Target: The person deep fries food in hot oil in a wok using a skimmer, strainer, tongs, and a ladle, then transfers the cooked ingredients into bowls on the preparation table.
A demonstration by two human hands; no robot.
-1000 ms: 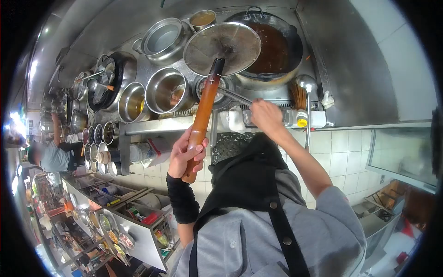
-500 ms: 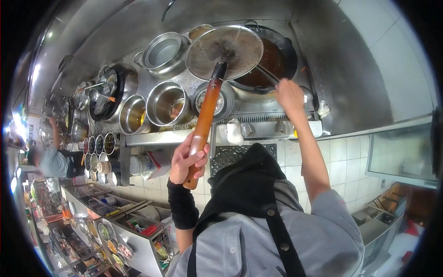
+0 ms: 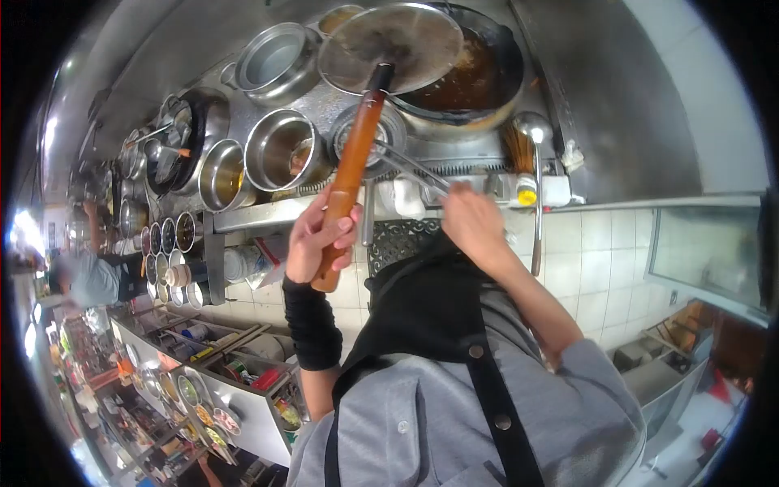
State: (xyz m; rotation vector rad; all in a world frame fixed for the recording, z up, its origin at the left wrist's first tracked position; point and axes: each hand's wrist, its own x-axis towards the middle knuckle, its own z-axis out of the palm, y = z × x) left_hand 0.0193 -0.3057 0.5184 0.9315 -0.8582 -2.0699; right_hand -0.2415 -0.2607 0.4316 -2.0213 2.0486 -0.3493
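My left hand (image 3: 315,243) is closed around the orange-brown wooden handle of a wide round strainer (image 3: 422,57). The strainer's disc is held up above the stove, overlapping the left edge of a dark wok (image 3: 514,81) with brown liquid (image 3: 458,89) in it. In my right hand (image 3: 475,227), slightly blurred, are metal tongs (image 3: 414,169). Their tips point up and left, behind the strainer handle, over a small round metal container (image 3: 388,134). Part of that container is hidden by the handle.
Left of the strainer stand a lidded-looking pot (image 3: 280,65) and two steel pots, one (image 3: 258,154) with something brown inside. A ladle (image 3: 537,178) and a bristle brush (image 3: 520,154) rest at the right. Another person (image 3: 97,280) works at the far left.
My right hand has drawn the tongs from the wok leftward and toward my body. The strainer has stayed in my left hand. The ladle and brush have come into sight.
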